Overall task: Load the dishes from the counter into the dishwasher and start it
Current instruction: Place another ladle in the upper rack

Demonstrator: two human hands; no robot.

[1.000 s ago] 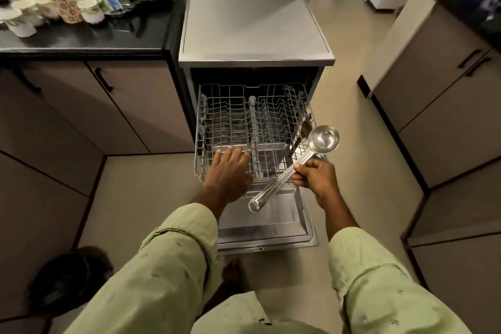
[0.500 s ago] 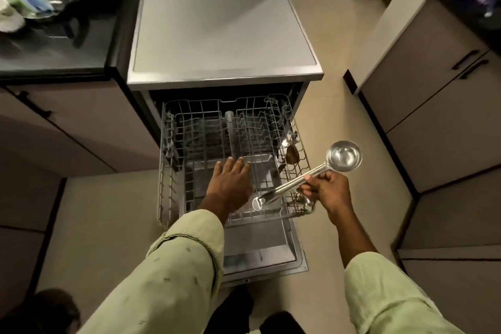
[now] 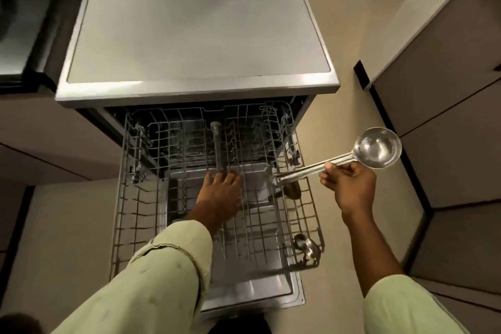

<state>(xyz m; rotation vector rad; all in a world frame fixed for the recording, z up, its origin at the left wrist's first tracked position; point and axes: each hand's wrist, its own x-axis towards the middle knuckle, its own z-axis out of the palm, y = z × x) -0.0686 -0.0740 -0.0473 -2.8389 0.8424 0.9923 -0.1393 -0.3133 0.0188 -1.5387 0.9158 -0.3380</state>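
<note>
The rack (image 3: pixel 260 228) has come further out of the dishwasher (image 3: pixel 195 22) than it was half a second ago, and my head has dipped. The dishes that showed on the tabletop (image 3: pixel 19 43) are now out of sight, and only a dark, blurred strip of it is left at the upper left. The ladle (image 3: pixel 376 148) has swung too: its handle tip now reaches over the rack's right edge, while its bowl hangs out past that edge, above the floor.

My left hand (image 3: pixel 219 192) lies flat on the rack wires near the middle, fingers straight, gripping nothing. My right hand (image 3: pixel 348 184) is wrapped round the ladle's handle, just below the bowl, and holds it clear of the wires.

I judge the job barely begun. The rack carries only a brownish spoon (image 3: pixel 291 190) by its right edge, under the ladle's handle, and a small steel piece (image 3: pixel 306 245) in its front right corner; I cannot tell what that piece is. The rest of the wires are bare. The ladle is not yet laid down. The dishes from the tabletop are still to fetch, the rack to slide in, the door (image 3: pixel 252 293) to close, and the machine to start.
</note>
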